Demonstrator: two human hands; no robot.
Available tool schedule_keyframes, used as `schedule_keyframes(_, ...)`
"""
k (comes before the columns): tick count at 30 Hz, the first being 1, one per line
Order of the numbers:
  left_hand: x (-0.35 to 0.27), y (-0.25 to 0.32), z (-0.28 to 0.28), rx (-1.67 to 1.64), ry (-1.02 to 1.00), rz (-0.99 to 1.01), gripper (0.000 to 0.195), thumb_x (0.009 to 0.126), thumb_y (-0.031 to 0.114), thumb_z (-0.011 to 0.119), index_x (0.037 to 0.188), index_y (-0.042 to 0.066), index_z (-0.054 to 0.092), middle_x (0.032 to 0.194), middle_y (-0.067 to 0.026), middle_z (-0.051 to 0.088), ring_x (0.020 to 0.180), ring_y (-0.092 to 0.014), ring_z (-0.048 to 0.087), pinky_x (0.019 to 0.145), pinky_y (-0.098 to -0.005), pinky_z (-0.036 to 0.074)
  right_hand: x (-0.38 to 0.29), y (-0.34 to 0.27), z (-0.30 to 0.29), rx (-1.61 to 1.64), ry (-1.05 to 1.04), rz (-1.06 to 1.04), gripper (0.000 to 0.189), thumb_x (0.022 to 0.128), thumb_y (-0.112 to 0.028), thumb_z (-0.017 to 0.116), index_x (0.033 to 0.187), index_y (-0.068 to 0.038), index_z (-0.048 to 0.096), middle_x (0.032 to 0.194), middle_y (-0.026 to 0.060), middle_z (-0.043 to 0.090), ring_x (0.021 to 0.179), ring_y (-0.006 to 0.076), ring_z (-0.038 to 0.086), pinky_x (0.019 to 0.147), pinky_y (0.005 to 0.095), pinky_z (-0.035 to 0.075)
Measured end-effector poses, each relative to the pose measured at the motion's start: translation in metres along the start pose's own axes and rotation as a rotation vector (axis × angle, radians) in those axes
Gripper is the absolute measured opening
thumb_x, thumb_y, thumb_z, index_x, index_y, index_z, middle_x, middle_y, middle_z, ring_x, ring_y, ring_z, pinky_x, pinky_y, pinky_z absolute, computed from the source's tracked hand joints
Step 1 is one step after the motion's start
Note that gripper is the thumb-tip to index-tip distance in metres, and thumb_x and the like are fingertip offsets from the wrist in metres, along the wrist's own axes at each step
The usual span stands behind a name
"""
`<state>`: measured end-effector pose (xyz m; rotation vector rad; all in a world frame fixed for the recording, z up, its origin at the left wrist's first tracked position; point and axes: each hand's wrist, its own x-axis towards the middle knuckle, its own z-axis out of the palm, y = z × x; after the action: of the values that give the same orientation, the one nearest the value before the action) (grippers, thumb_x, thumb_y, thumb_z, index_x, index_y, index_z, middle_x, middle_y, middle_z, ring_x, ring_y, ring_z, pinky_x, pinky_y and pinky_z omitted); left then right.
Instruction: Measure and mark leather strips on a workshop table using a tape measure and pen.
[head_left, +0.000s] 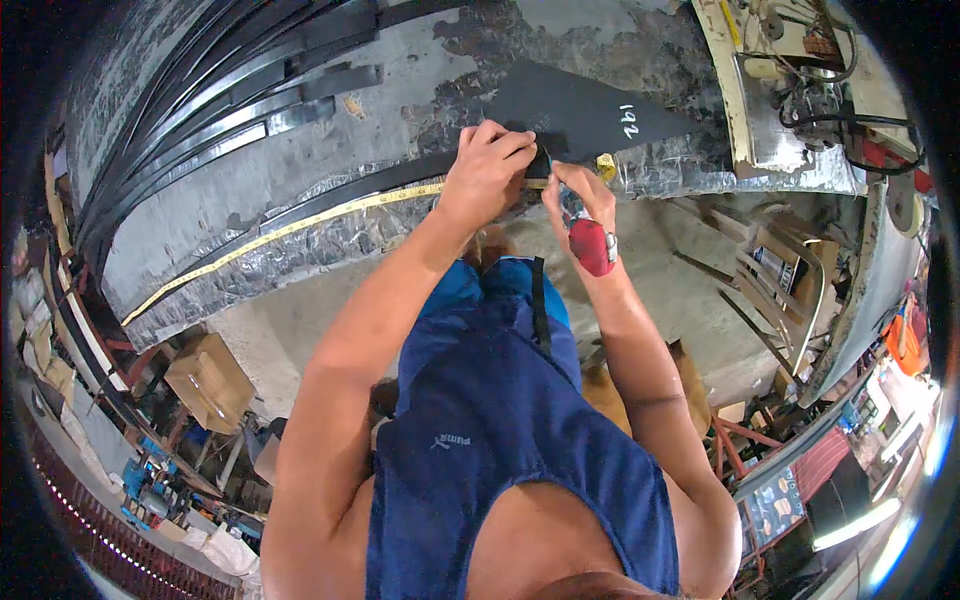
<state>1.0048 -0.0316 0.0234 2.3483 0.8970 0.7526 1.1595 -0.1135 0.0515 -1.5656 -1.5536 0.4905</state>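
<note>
A long black strip (375, 180) lies along the near edge of the worktable (405, 71). My left hand (491, 161) presses down on its right part, fingers bent. Just right of it, my right hand (581, 195) holds a red tool (592, 246) in the palm; its tip, hidden by the fingers, is at the strip's end. A yellow tape measure blade (300, 225) runs beside the strip on the near side and passes under my left hand. Beyond both hands lies a dark angular sheet (585, 109) with a handwritten number. A small yellow item (606, 166) sits right of my right hand.
Many black strips (225, 97) lie bundled at the table's left. Cables and a metal plate (765, 112) occupy a board at the far right. Below the table are a cardboard box (210, 382) at left and a chair (787, 277) on its side at right.
</note>
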Motion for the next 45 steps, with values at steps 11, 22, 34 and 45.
schedule_keyframes(11, 0.001, 0.001, -0.002, -0.014, -0.037, -0.022, 0.038, 0.064, 0.004, 0.072, 0.102, 0.007, 0.069, 0.115, -0.0025, 0.066, 0.093, -0.025, 0.056, 0.080, -0.0396, 0.041, -0.002, 0.018, 0.012, -0.024, 0.045, -0.074, 0.041, 0.068, 0.004, 0.071, 0.107, -0.006, 0.062, 0.097, 0.0178, 0.067, 0.079, 0.0348, 0.065, 0.067, 0.0388, 0.054)
schedule_keyframes(22, 0.002, 0.004, -0.002, 0.018, -0.033, -0.034, 0.034, 0.062, 0.004, 0.070, 0.096, 0.007, 0.070, 0.112, -0.0005, 0.065, 0.094, -0.021, 0.056, 0.083, -0.0371, 0.042, 0.013, 0.015, 0.008, -0.031, -0.032, -0.084, 0.029, 0.074, 0.008, 0.068, 0.100, -0.003, 0.064, 0.093, 0.0177, 0.068, 0.080, 0.0321, 0.067, 0.070, 0.0358, 0.055)
schedule_keyframes(34, 0.000, 0.004, -0.002, 0.036, -0.039, -0.020, 0.038, 0.061, 0.004, 0.071, 0.099, 0.006, 0.069, 0.115, -0.0028, 0.065, 0.096, -0.025, 0.056, 0.083, -0.0402, 0.042, 0.021, 0.011, 0.009, 0.033, -0.041, -0.016, 0.031, 0.074, 0.000, 0.068, 0.103, -0.006, 0.060, 0.090, 0.0175, 0.065, 0.081, 0.0368, 0.064, 0.070, 0.0399, 0.053)
schedule_keyframes(45, -0.003, 0.003, 0.002, 0.061, -0.007, -0.011, 0.037, 0.064, 0.002, 0.069, 0.100, 0.008, 0.068, 0.115, -0.0025, 0.064, 0.098, -0.024, 0.055, 0.085, -0.0405, 0.042, -0.002, 0.007, 0.006, -0.055, 0.010, -0.036, 0.037, 0.071, 0.004, 0.070, 0.106, -0.003, 0.062, 0.093, 0.0193, 0.066, 0.079, 0.0352, 0.065, 0.068, 0.0389, 0.054)
